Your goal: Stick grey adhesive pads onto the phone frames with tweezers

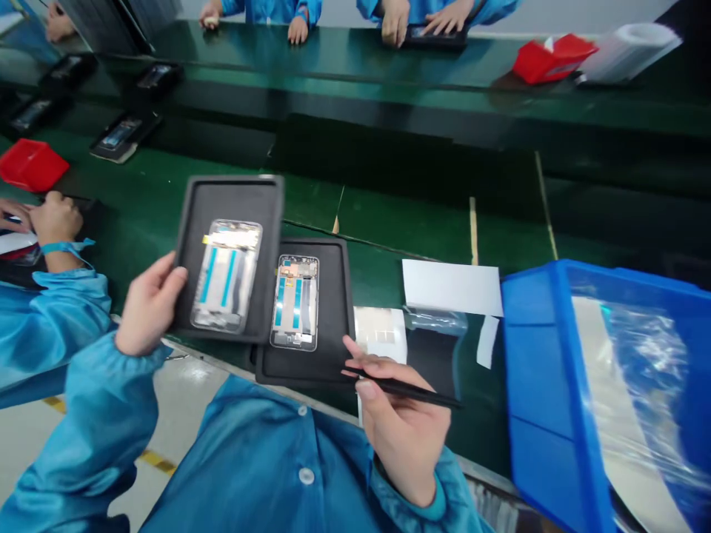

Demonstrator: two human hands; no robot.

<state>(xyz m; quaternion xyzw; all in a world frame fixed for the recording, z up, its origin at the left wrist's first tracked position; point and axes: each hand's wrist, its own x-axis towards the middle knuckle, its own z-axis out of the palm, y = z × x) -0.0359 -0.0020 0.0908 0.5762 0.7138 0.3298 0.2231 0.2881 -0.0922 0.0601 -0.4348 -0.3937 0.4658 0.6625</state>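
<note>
Black tray [230, 191] is held tilted up off the table, a silver phone frame [226, 275] with blue strips lying inside it. My left hand [149, 303] grips the tray's side edge, thumb on top and fingers out of sight behind it. The tilt appears to turn the frame toward the head camera.

A second tray [329, 326] lies flat by the near edge of the green table [405, 229], its corner just under the held tray. A second phone frame [294, 302] sits in it. Flat placement likely keeps this frame steady.

My right hand [403, 426] pinches a black stick [403, 386] pen-style between thumb and fingers, just beside the second tray's right corner, with the stick's tip pointing away from both trays.

Right of that, white paper [452, 287] and a blue bin [555, 370] lined with clear plastic [638, 385] narrow the room along the table. Toward the left corner, a co-worker's hand [55, 222] works near my left sleeve [49, 333].
</note>
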